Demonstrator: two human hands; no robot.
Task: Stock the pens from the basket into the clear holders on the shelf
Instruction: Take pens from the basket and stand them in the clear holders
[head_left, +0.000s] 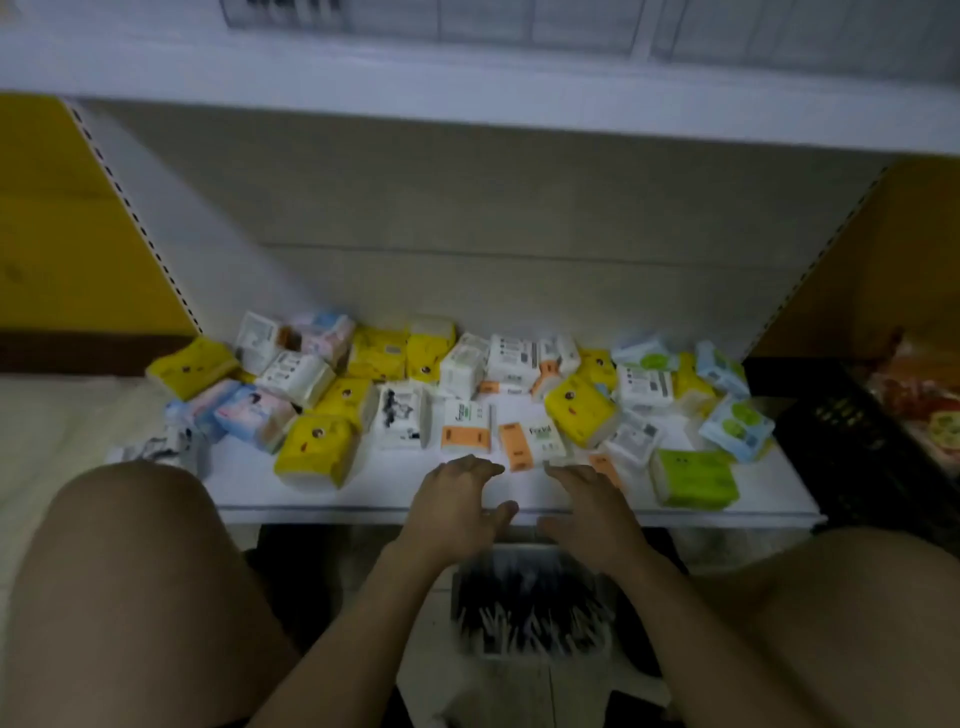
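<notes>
A basket (530, 566) of black pens with white ends (524, 618) sits on the floor between my knees, below the low shelf. Both my hands hover above it at the shelf's front edge. My left hand (457, 506) has relaxed, spread fingers and holds nothing. My right hand (589, 512) is likewise open, its fingertips close to an orange-and-white tissue pack (530, 441). Clear holders (519, 21) show blurred on the shelf at the top of the view.
Several tissue packs in yellow, white, blue and green lie scattered on the white low shelf (363, 499). A black crate (857, 447) stands at the right. My knees flank the basket. The upper shelf edge (467, 98) overhangs.
</notes>
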